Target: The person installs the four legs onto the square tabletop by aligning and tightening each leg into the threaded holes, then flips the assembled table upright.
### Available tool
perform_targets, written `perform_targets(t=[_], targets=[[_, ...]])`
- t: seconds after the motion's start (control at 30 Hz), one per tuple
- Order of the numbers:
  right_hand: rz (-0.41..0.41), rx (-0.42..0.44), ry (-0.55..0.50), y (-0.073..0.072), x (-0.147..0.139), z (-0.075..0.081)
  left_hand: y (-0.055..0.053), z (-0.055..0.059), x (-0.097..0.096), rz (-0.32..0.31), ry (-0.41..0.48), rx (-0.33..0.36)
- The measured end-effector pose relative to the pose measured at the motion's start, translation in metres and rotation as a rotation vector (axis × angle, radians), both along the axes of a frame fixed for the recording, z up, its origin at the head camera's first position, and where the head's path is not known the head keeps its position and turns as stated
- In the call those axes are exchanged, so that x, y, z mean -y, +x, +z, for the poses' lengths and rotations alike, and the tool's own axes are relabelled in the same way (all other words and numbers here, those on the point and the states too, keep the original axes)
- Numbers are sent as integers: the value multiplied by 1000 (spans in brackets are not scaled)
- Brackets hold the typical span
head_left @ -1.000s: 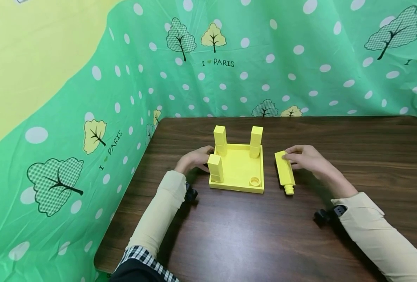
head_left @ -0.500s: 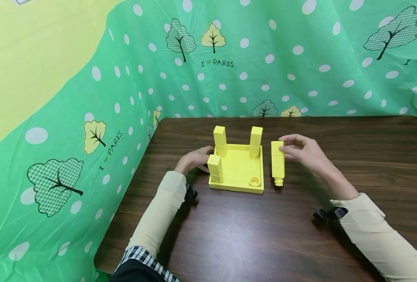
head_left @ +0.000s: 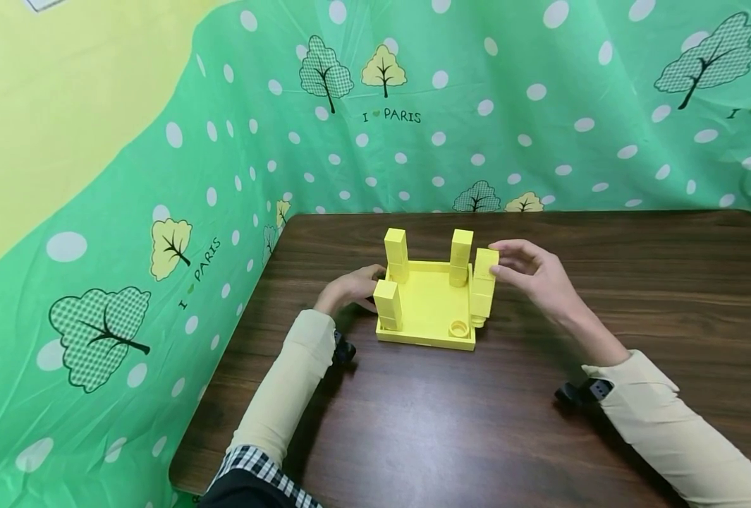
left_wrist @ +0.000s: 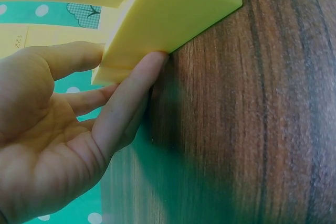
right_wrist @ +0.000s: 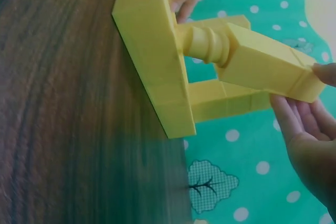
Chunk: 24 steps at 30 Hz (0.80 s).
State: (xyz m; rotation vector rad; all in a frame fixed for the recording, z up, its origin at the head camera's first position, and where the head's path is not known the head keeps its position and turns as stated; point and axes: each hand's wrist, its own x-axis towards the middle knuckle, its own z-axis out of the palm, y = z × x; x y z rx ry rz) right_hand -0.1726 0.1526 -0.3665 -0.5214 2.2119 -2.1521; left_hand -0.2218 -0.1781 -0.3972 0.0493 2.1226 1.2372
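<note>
A yellow square table top [head_left: 429, 300] with a raised rim lies upside down on the table. Yellow legs [head_left: 388, 303] stand upright at three corners; the near right corner has a bare round socket [head_left: 459, 329]. My left hand [head_left: 348, 286] grips the left edge, thumb and fingers on either side of the rim [left_wrist: 178, 17] in the left wrist view. My right hand [head_left: 536, 279] pinches another yellow leg [head_left: 484, 282] near its upper end. This leg tilts by the right rim, its threaded end [right_wrist: 205, 44] pointing down; whether it touches the rim I cannot tell.
The dark wooden table [head_left: 400, 437] extends around the yellow piece on all sides. Behind and to the left hangs a green dotted cloth [head_left: 508, 134] printed with trees. Black cameras [head_left: 343, 349] sit at both wrists.
My right hand has carried the leg leftward to the table top's right side, raising its upper end so it stands more upright. My left hand and the table top have stayed put.
</note>
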Motion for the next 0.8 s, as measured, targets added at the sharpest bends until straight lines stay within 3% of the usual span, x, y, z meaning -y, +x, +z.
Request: perform_targets(t=[0.33, 0.8], targets=[[24, -152, 57, 5, 11, -7, 0, -1, 1, -1, -2, -8], [107, -188, 37, 13, 21, -12, 0, -2, 1, -1, -5, -14]])
